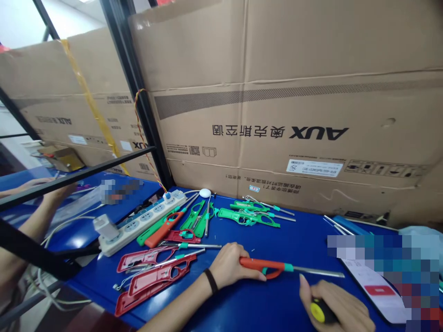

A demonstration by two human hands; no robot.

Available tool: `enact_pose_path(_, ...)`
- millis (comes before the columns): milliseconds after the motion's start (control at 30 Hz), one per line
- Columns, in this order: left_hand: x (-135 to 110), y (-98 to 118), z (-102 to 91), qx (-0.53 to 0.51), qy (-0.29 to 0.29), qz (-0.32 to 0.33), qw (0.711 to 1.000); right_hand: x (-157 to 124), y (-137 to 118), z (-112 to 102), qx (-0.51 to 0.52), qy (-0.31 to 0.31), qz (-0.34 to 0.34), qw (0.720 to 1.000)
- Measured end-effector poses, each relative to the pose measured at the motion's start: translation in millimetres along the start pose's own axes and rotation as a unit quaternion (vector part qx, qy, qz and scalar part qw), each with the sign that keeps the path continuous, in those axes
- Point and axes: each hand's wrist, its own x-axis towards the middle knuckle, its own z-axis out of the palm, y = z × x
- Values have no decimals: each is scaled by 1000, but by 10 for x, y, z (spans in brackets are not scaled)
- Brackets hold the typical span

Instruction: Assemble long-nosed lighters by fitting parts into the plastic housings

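Observation:
My left hand [230,265] is closed around the rear of an orange gas lighter [273,265] with a green trigger. Its metal tube points right, low over the blue tabletop [256,299]. To the right, my right hand [335,304] wraps around a screwdriver [321,311] with a black and yellow handle; the shaft cannot be made out. Left of my left hand lie opened red lighter shells [155,281] with tubes and wires. Farther back are opened green lighter shells [247,216], and another orange lighter [164,229] rests among parts.
A white power strip [141,221] with a plugged-in charger [105,228] lies at the left. Large cardboard [277,101] walls the back. A phone [375,290] lies at the right. Past the black metal frame [79,175], another person's arm [34,221] shows at the neighbouring table.

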Motion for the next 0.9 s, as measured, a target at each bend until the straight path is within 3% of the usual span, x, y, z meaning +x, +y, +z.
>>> enact_pose_path(167, 54, -26, -16, 6, 8, 34, 999, 140, 92, 273, 22, -37, -38, 998)
enact_pose_path(333, -176, -138, -247, 39, 37, 98, 994, 128, 280, 371, 25, -75, -45, 996)
enact_pose_path(533, -451, -246, -363, 72, 62, 8, 995, -23, 395, 424, 25, -80, -29, 996)
enact_pose_path(667, -509, -263, -354, 67, 27, 2, 997, -84, 383, 443, 44, -88, -33, 995)
enact_pose_path(900, -549, -242, -332, 91, 25, 22, 995, -109, 388, 433, 55, -98, -16, 994)
